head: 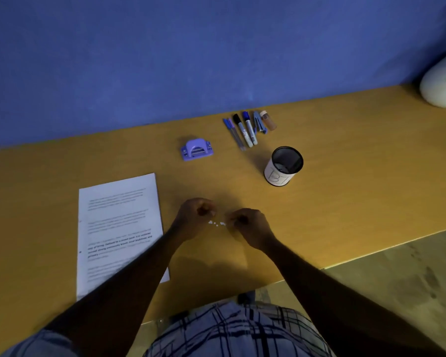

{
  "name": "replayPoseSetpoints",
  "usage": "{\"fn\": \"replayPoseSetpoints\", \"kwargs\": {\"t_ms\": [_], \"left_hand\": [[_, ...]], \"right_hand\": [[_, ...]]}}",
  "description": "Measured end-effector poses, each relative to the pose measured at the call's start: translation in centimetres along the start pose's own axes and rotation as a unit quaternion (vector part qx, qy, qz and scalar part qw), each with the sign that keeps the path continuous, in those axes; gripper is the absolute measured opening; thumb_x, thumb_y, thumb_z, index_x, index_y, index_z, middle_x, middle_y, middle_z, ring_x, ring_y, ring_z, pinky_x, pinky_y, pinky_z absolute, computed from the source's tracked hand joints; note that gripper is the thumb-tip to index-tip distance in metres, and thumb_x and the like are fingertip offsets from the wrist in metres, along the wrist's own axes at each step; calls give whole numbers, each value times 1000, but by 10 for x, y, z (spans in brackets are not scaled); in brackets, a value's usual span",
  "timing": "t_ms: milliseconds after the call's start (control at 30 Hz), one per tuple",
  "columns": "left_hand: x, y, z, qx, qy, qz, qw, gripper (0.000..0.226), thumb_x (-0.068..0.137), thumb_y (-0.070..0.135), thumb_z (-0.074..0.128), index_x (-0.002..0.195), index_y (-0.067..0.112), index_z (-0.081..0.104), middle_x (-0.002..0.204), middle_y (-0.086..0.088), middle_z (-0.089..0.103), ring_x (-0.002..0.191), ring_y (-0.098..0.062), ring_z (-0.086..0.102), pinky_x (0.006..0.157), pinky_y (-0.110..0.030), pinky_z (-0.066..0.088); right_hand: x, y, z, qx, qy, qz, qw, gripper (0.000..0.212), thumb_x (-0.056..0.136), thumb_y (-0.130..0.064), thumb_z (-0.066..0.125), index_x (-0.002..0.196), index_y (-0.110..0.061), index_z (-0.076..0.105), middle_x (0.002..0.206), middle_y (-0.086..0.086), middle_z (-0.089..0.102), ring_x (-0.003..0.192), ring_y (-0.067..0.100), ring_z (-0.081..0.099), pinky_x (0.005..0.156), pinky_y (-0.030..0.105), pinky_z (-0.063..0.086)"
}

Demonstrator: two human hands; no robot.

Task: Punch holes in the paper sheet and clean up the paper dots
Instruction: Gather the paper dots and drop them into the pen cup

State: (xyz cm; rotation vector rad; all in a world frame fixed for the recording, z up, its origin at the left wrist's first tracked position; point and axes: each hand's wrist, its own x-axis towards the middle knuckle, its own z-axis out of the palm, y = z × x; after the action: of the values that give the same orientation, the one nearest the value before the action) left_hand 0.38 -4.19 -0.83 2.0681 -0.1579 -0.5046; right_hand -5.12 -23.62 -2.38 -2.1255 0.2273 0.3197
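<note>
A printed paper sheet (119,228) lies flat on the yellow desk (332,202), left of centre. Several small white paper dots (216,223) lie in a little cluster on the desk to the right of the sheet. My left hand (195,215) hovers just left of the dots with its fingers curled in. My right hand (247,224) sits just right of the dots, fingers also curled, fingertips close to the cluster. Whether either hand pinches a dot is too small to tell. The purple hole punch (196,149) stands farther back on the desk.
Several pens and markers (245,131) lie in a row at the back near the blue wall. A black mesh cup (283,170) with a white label stands to the right. A white plant pot (442,83) sits at the far right. The desk's front edge runs diagonally at lower right.
</note>
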Motion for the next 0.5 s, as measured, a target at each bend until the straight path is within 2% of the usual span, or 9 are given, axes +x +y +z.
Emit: {"fn": "replayPoseSetpoints", "kwargs": {"t_ms": [167,300,367,500], "left_hand": [[-13,-17,-9,4,61,-29,998,17,78,7,75,95,8,72,87,1,70,81,-6,64,79,-21,50],[-23,-21,-13,-14,56,-65,996,19,77,11,77,95,10,70,86,6,69,82,-2,64,74,-18,50],[-26,-25,-12,-45,61,-90,993,20,75,11,79,93,11,70,85,7,70,82,-3,66,74,-23,54],[-27,-30,-9,-136,80,-135,978,25,77,7,77,101,6,69,90,-2,74,81,-10,70,72,-28,59]], "right_hand": [[-2,0,19,-100,-19,-27,994,22,77,-17,73,99,-21,72,104,-3,70,92,12,65,82,30,54],[-1,-7,27,-132,24,-36,990,15,80,-18,69,94,-21,72,103,-4,70,94,12,64,82,29,53],[1,-13,30,-134,29,-49,989,13,81,-14,68,92,-17,74,101,-1,71,92,15,64,79,28,51],[4,-22,32,-125,19,-79,989,11,82,-11,67,90,-14,74,98,-1,72,86,10,63,75,25,50]]}}
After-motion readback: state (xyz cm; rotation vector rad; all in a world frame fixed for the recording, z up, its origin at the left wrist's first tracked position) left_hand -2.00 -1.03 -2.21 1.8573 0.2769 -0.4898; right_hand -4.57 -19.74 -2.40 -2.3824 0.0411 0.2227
